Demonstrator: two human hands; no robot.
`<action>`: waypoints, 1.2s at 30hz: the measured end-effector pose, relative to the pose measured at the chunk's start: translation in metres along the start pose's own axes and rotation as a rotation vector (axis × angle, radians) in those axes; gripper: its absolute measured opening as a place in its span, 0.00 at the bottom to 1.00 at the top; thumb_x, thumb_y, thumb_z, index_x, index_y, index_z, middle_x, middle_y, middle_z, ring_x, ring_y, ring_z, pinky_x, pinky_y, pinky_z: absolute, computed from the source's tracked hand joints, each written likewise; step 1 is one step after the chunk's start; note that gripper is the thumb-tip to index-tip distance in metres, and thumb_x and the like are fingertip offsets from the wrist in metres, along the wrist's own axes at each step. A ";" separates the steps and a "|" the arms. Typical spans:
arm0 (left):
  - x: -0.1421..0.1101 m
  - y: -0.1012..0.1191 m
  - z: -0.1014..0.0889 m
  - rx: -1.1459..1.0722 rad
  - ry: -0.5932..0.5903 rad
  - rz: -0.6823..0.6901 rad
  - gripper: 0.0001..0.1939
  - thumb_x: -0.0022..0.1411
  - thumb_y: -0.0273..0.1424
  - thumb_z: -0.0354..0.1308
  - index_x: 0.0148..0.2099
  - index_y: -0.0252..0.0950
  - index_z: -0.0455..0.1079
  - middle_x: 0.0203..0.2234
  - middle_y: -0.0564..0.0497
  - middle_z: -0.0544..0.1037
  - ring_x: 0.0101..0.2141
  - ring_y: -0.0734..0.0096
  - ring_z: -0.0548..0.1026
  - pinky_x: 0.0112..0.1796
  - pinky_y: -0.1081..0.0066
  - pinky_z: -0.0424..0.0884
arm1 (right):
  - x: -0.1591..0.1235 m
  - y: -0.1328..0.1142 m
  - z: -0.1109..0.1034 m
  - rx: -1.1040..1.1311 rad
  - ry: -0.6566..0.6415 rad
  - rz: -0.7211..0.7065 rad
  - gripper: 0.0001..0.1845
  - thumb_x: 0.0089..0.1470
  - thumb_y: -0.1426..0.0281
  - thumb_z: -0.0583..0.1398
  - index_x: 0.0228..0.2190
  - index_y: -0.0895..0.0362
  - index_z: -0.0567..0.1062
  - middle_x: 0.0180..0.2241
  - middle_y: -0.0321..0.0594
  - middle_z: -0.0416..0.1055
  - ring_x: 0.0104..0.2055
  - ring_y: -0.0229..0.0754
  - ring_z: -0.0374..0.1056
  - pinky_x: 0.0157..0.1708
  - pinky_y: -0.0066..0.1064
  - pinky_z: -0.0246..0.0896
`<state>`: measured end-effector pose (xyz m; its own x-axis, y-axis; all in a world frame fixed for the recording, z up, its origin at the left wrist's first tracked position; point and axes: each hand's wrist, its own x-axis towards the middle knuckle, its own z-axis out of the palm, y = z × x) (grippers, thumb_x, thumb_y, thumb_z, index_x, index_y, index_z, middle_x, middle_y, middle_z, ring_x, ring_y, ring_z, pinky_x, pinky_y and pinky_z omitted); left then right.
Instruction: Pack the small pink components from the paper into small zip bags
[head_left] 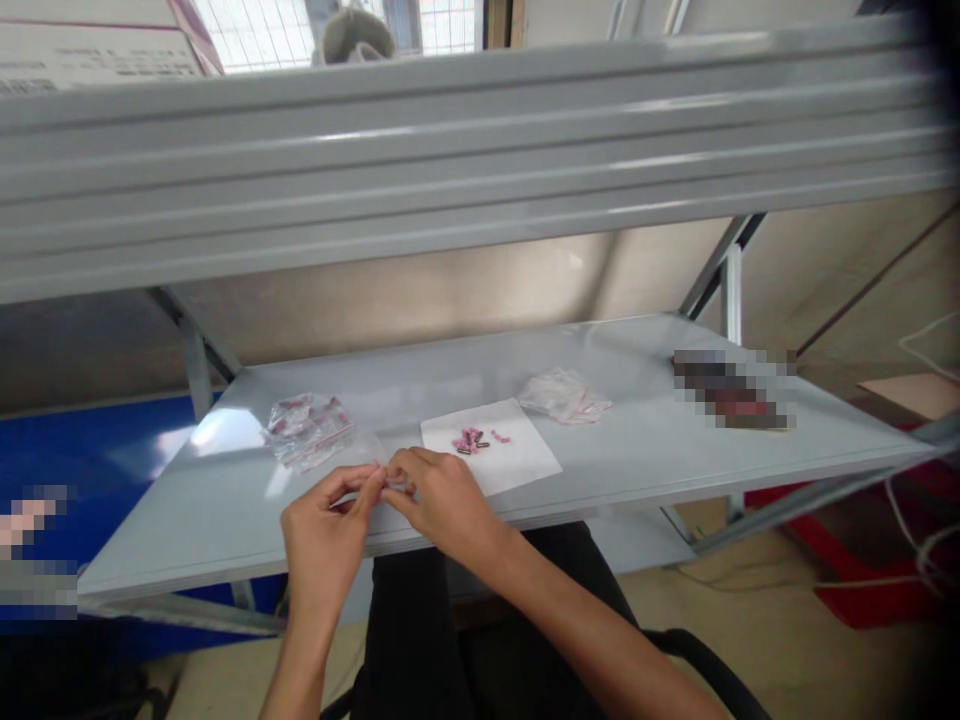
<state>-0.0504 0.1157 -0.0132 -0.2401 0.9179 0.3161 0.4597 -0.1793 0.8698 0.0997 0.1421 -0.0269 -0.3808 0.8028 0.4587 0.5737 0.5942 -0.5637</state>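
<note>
My left hand (330, 515) and my right hand (446, 495) meet over the table's front part, fingertips pinched together. Between them is a small clear plastic bag (373, 448), mostly hidden by my fingers; a bit of pink shows at the fingertips. Just right of my hands lies a white sheet of paper (517, 460). On it sits a little heap of pink pieces (459, 442) and dark metallic cylinders (484, 445), with a few pink pieces apart. To the left, several clear bags (311, 435) with pinkish contents are piled. Behind the paper's right corner rests a stack of clear bags (562, 395) with pink edges.
The grey table (637, 460) stands under a broad grey metal shelf (480, 170) that spans the view. A blurred-out dark object (731, 390) lies at the table's right end. At far left, a pixelated hand of another person (30, 520) shows beside a blue surface (90, 460).
</note>
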 end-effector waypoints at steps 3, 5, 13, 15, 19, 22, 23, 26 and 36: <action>0.000 -0.003 -0.002 -0.001 -0.055 0.012 0.10 0.59 0.39 0.66 0.34 0.38 0.82 0.31 0.50 0.85 0.32 0.62 0.82 0.35 0.69 0.79 | -0.002 0.000 -0.001 -0.116 -0.046 -0.016 0.07 0.66 0.70 0.59 0.36 0.59 0.77 0.35 0.42 0.78 0.37 0.43 0.75 0.37 0.30 0.62; -0.001 -0.006 -0.003 0.016 -0.078 0.049 0.09 0.60 0.39 0.66 0.36 0.39 0.82 0.32 0.50 0.85 0.34 0.62 0.82 0.37 0.69 0.79 | -0.007 -0.001 -0.003 -0.164 -0.055 -0.006 0.08 0.67 0.71 0.58 0.36 0.59 0.77 0.35 0.43 0.78 0.37 0.43 0.75 0.36 0.31 0.62; -0.014 -0.004 0.013 0.034 -0.184 0.239 0.08 0.65 0.35 0.63 0.36 0.38 0.79 0.33 0.50 0.81 0.35 0.67 0.79 0.37 0.72 0.75 | -0.033 0.008 -0.006 -0.147 0.002 -0.023 0.08 0.60 0.79 0.57 0.31 0.59 0.75 0.30 0.42 0.75 0.31 0.42 0.71 0.30 0.31 0.58; -0.017 -0.002 0.015 0.035 -0.203 0.218 0.07 0.66 0.35 0.63 0.37 0.38 0.78 0.34 0.50 0.81 0.35 0.67 0.79 0.37 0.72 0.74 | -0.038 0.014 -0.008 0.025 0.066 0.026 0.09 0.62 0.76 0.58 0.29 0.58 0.74 0.27 0.38 0.73 0.28 0.39 0.68 0.30 0.29 0.58; -0.021 0.004 0.014 0.021 -0.300 0.156 0.09 0.67 0.37 0.61 0.39 0.39 0.79 0.33 0.51 0.82 0.35 0.67 0.79 0.38 0.72 0.73 | -0.043 0.019 -0.016 0.339 0.107 0.105 0.09 0.64 0.69 0.60 0.31 0.57 0.74 0.24 0.33 0.69 0.25 0.35 0.64 0.28 0.27 0.56; -0.023 0.007 0.014 -0.016 -0.409 0.105 0.11 0.69 0.39 0.59 0.39 0.38 0.78 0.31 0.51 0.81 0.33 0.67 0.78 0.36 0.72 0.71 | -0.047 0.020 -0.018 0.433 0.086 0.074 0.11 0.67 0.68 0.57 0.32 0.57 0.72 0.28 0.34 0.69 0.30 0.37 0.66 0.32 0.27 0.57; -0.023 0.007 0.014 -0.028 -0.441 0.092 0.12 0.69 0.39 0.59 0.39 0.38 0.77 0.30 0.52 0.80 0.32 0.67 0.77 0.35 0.72 0.71 | -0.048 0.020 -0.017 0.454 0.074 0.060 0.12 0.68 0.68 0.56 0.31 0.56 0.72 0.29 0.35 0.69 0.32 0.37 0.66 0.34 0.28 0.57; -0.021 0.006 0.014 -0.016 -0.529 0.082 0.14 0.70 0.39 0.57 0.34 0.37 0.73 0.27 0.53 0.77 0.30 0.68 0.75 0.34 0.72 0.69 | -0.052 0.023 -0.017 0.490 0.006 0.050 0.15 0.71 0.68 0.53 0.30 0.56 0.69 0.29 0.35 0.67 0.33 0.38 0.66 0.35 0.28 0.58; -0.021 0.004 0.015 0.084 -0.631 0.125 0.15 0.72 0.35 0.48 0.31 0.38 0.63 0.25 0.54 0.71 0.28 0.70 0.71 0.33 0.72 0.65 | -0.057 0.022 -0.019 0.017 -0.009 -0.140 0.10 0.65 0.75 0.53 0.32 0.57 0.70 0.32 0.40 0.70 0.33 0.40 0.67 0.33 0.30 0.59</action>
<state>-0.0308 0.1008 -0.0219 0.3563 0.9282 0.1074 0.5228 -0.2933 0.8005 0.1477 0.1087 -0.0522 -0.4634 0.7121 0.5275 0.5020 0.7015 -0.5059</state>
